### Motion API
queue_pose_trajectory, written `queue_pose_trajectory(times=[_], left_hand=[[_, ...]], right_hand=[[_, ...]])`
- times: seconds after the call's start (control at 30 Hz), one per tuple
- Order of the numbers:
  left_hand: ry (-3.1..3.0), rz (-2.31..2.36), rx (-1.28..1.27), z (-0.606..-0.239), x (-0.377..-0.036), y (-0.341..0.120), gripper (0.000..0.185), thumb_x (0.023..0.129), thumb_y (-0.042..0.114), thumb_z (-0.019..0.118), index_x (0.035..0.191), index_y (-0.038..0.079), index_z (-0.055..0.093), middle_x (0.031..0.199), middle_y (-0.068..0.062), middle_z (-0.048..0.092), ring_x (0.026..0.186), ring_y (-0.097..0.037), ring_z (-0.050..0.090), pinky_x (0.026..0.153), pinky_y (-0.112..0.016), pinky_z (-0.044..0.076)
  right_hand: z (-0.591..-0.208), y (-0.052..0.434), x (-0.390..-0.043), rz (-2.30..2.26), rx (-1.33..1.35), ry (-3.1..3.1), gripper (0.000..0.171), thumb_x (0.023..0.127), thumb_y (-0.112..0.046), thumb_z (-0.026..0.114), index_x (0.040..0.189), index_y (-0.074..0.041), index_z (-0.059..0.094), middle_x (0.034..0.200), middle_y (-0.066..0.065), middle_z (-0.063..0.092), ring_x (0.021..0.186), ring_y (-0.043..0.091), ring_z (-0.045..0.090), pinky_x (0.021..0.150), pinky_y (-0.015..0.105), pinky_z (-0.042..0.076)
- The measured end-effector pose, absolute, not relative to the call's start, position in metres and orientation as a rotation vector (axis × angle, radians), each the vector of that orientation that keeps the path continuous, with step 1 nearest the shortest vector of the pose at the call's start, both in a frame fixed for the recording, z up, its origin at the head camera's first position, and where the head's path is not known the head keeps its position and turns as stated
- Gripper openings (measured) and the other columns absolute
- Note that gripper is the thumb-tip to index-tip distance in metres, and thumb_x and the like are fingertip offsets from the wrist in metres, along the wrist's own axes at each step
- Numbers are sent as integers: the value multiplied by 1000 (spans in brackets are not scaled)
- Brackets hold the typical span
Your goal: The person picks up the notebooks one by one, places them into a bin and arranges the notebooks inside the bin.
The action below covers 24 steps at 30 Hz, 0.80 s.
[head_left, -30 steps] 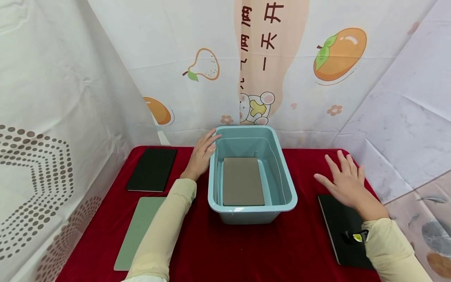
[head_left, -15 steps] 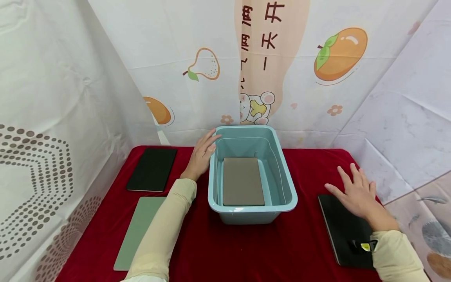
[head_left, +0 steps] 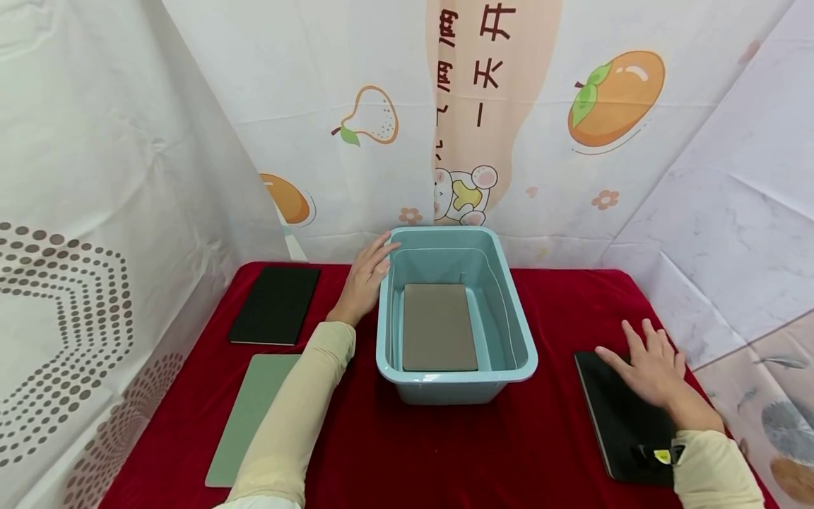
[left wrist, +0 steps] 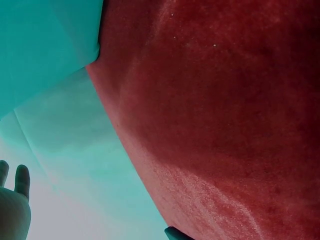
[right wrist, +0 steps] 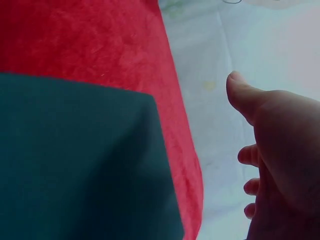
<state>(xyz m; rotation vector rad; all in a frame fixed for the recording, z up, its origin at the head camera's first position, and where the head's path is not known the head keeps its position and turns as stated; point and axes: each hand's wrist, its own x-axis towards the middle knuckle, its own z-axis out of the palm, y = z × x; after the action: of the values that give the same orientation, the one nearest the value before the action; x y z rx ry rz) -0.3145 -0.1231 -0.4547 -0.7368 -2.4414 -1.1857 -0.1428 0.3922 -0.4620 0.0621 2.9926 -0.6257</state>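
Observation:
A light blue plastic tub (head_left: 523,332) stands at mid-table, with a grey-brown notebook (head_left: 439,327) lying flat on its bottom. My left hand (head_left: 364,281) is at the tub's far left rim, fingers loosely extended over the edge. On the right, my right hand (head_left: 651,369) hovers with spread fingers over the upper part of a black notebook (head_left: 607,417). From the right wrist, that notebook's corner (right wrist: 100,160) appears dark, with the hand's thumb and fingers (right wrist: 248,186) apart from it. Nothing is held in either hand.
Another black notebook (head_left: 275,305) lies at the back left. A green notebook (head_left: 248,417) lies in front of it, partly covered by my left forearm. Red cloth (head_left: 439,459) covers the table, and printed curtains (head_left: 305,141) rise behind and at both sides.
My right hand has moved right and toward me, from near the black notebook's far edge to over its upper part. My left hand stays at the tub's rim.

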Motion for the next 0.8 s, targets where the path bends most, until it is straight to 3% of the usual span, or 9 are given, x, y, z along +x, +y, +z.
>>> queue_pose_trajectory(times=[0.27,0.57,0.8], left_hand=[[-2441,-1192,-733,-456,-315,-123,50,110,47,27,152,29,50,168,8,29,155,-23,28,124,-58,24],[-2452,-1200,-724,-455,-314,-122,50,110,47,28,151,29,50,168,10,29,154,-23,28,124,-59,24],[-2455,-1199,-711,-456,-315,-122,50,110,48,27,151,31,49,168,10,28,154,-22,28,124,-59,25]], right_hand=[[-478,398,-138,-671,99,2929,98,101,-61,46,161,4,3,160,43,-3,144,69,-3,105,87,4],[-487,397,-133,-675,105,2875,101,101,-57,51,158,11,2,156,47,1,133,77,11,96,88,18],[-489,400,-129,-697,110,2842,102,101,-54,53,157,12,0,155,49,-2,131,78,10,97,87,18]])
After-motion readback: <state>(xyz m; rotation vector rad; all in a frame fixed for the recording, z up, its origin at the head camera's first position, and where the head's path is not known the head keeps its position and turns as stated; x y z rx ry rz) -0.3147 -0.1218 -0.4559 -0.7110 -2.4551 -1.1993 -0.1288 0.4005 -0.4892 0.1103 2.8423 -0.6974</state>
